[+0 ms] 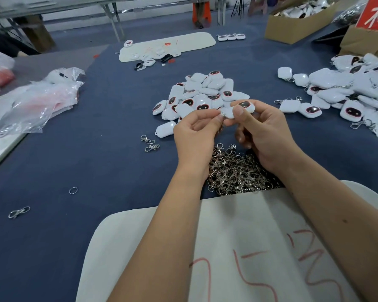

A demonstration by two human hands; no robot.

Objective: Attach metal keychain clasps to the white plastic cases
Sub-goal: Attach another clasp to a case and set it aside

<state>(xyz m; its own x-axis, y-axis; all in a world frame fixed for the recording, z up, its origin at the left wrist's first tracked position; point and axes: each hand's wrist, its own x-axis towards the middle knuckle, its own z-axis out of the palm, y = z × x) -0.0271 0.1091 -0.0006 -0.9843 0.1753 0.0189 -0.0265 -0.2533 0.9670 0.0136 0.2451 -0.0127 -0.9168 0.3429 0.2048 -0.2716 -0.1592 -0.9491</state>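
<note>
We grip the white case (243,107) in our right hand (264,134), and our left hand (196,136) pinches the metal clasp (222,115) at its corner.

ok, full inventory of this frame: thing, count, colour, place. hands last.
held case: one, white with dark face, in the right hand
held clasp ring: one, silver, pinched at the case's edge
centre case pile: many, white, behind the hands
right case pile: many, white, some with clasps on, far right
clasp heap: many, silver, under the wrists
loose clasps: two, silver, left of the hands
stray clasp: one, silver, near left
split ring: one, silver, near left
plastic bags: several, clear, far left
cardboard box: one, brown, top right
table cloth: one, dark blue
left hand: pinches the ring
right hand: grips the case
</note>
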